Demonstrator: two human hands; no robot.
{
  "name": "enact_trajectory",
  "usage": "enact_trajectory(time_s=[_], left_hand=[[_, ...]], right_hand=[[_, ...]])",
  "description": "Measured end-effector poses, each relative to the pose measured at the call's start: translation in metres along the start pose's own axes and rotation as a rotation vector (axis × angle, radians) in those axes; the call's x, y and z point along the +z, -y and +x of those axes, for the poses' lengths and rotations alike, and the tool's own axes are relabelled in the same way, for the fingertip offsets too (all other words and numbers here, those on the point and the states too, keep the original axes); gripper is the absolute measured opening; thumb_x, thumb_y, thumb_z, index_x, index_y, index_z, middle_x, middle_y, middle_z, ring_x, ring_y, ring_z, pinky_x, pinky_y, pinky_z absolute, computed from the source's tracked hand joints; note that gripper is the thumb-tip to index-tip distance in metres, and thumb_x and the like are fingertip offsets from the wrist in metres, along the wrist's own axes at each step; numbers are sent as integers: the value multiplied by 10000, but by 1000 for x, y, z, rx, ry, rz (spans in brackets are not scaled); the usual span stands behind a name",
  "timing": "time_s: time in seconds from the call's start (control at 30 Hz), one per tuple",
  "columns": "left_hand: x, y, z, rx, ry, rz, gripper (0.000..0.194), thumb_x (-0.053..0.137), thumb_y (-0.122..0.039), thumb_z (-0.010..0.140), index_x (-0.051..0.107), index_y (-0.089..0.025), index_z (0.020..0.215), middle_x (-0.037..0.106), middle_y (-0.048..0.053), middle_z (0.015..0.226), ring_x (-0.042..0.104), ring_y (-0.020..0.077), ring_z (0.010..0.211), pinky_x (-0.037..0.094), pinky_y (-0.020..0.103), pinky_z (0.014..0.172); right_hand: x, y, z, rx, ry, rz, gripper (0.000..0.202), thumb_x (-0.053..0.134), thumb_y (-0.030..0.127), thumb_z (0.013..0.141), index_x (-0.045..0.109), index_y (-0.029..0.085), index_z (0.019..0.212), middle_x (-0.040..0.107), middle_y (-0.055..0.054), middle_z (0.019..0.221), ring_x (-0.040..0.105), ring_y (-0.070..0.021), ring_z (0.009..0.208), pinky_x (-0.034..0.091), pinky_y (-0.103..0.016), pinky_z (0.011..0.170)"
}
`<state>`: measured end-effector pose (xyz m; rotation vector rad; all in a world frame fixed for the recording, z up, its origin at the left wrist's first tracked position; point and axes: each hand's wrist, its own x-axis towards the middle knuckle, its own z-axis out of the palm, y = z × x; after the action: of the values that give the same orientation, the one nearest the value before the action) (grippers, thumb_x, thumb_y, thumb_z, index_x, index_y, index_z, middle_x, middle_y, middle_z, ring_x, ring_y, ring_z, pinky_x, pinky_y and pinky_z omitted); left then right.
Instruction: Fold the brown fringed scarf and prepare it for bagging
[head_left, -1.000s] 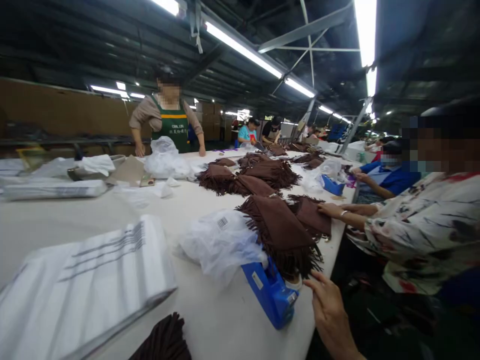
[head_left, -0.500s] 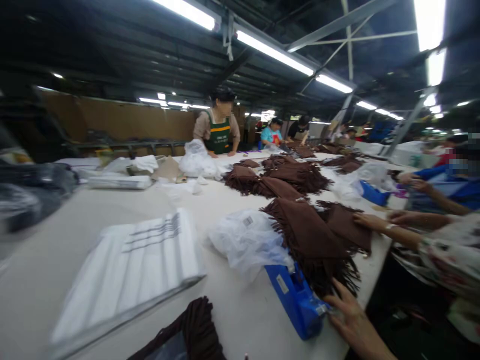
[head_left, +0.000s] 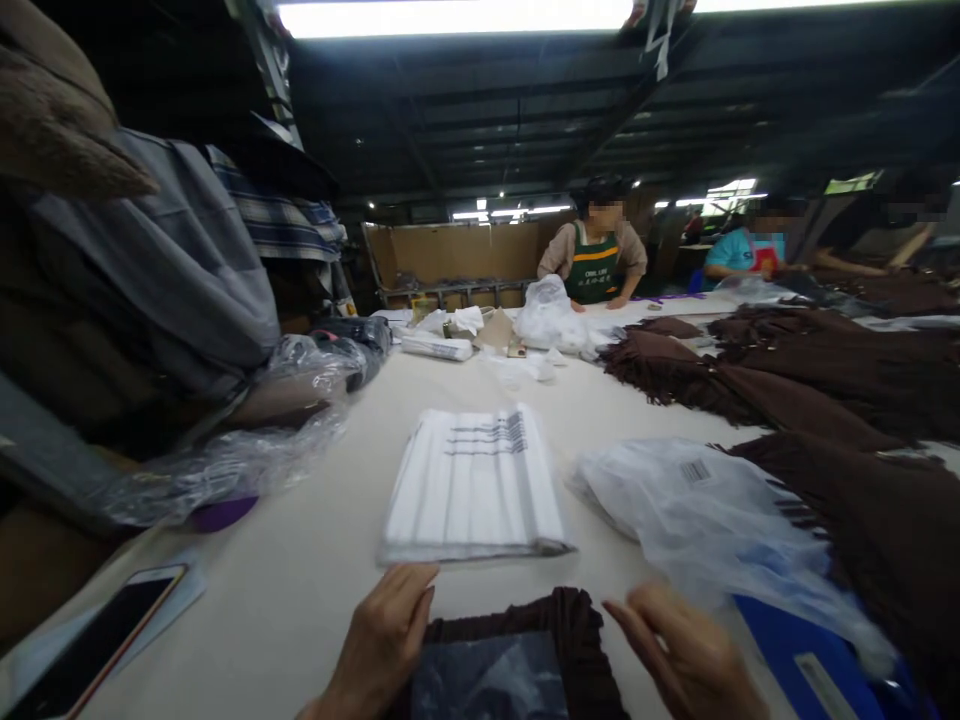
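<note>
Hands flat at the near edge of table [head_left: 315, 560], both open and pressing rather than clutching: left hand [head_left: 382, 640] laid palm-down on the left side of a folded brown fringed cloth [head_left: 555, 615], right hand [head_left: 679, 655] spread at its right side, fingers loose, holding nothing closed. Cloth lying between them at the bottom of the view, a clear plastic bag [head_left: 487, 680] over its middle, so seemingly steadied from both sides to keep fold and wrap square. Just beyond, within easy reach, a stack of flat white bags [head_left: 472, 485] with printed lines, set straight ahead. To the right, a crumpled clear bag with a barcode label [head_left: 697, 505] and a blue tape dispenser [head_left: 810, 665] beneath its edge, close to the right hand. Farther right, heaps of brown fringed cloths [head_left: 810, 390]. Phone [head_left: 90, 650] parked aside at the left. Co-worker in a green apron [head_left: 596, 265] across the table.
</note>
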<state>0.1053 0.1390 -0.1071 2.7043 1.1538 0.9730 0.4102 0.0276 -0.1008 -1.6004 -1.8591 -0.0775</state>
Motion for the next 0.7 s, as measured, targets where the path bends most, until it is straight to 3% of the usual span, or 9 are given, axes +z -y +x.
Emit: enact_trajectory(time_s=[0.1, 0.17, 0.27, 0.37, 0.5, 0.7], left_hand=[[20, 35, 19, 50, 189, 172, 333, 402, -107, 844, 563, -153, 1133, 645, 100, 1137, 584, 209, 1087, 497, 354, 928], [34, 54, 27, 41, 286, 217, 403, 478, -137, 817, 512, -141, 1218, 570, 131, 1256, 516, 257, 1181, 475, 417, 955], [49, 72, 34, 7, 351, 214, 492, 608, -235, 775, 497, -135, 1243, 549, 158, 1274, 511, 303, 1179, 480, 455, 931], [53, 79, 38, -8, 395, 192, 497, 653, -293, 761, 521, -146, 1217, 574, 147, 1245, 540, 303, 1138, 464, 470, 934], [52, 81, 44, -7, 411, 149, 522, 675, -362, 749, 520, -170, 1209, 588, 135, 1217, 545, 298, 1109, 452, 483, 924], [63, 66, 56, 45, 368, 68, 601, 713, -420, 711, 509, -142, 1203, 605, 136, 1166, 554, 283, 1072, 474, 453, 883]], right_hand=[[53, 18, 70, -211, 211, -135, 57, 537, 134, 838, 562, 180, 813, 623, -52, 804, 587, -178, 743, 452, -286, 656], [83, 20, 99, -281, 310, -145, 171, 612, 94, 759, 582, 157, 914, 643, -86, 918, 594, -221, 842, 461, -334, 720], [113, 11, 115, -324, 431, -126, 148, 628, 75, 727, 604, 149, 853, 653, -79, 865, 596, -218, 813, 458, -329, 725], [122, -1, 117, -311, 524, -72, 169, 531, 30, 783, 598, 182, 751, 653, -29, 806, 587, -158, 768, 434, -261, 720], [124, -5, 123, -105, 560, 18, 187, 533, 60, 777, 575, 198, 658, 641, 1, 737, 579, -135, 743, 400, -221, 656], [132, 0, 144, 296, 574, 164, 253, 659, 56, 602, 458, 194, 534, 526, 54, 560, 502, -104, 567, 340, -202, 524]])
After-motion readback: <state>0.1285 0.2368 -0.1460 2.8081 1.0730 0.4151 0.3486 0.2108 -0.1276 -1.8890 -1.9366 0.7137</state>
